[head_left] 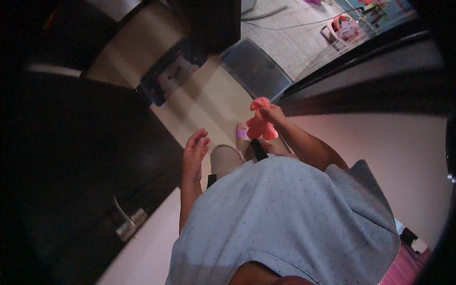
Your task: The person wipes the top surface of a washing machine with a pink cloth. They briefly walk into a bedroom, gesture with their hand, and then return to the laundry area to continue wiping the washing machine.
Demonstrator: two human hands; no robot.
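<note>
A bunched coral-pink cloth (262, 127) hangs from my right hand (274, 114), whose fingers are closed on its upper part. The cloth's lower end dangles in front of my leg, close to my foot in a lilac sandal (242, 134). Over on the left, my left hand (194, 149) is raised beside my body with its fingers loosely curled and apart, and nothing shows in it.
Ahead lie a dark mat with a pale animal picture (175, 76) and a grey doormat (256, 66) at a doorway. Beyond it are a pink basket (344, 29) and a cable. Dark panels flank both sides; a wall socket (132, 224) is lower left.
</note>
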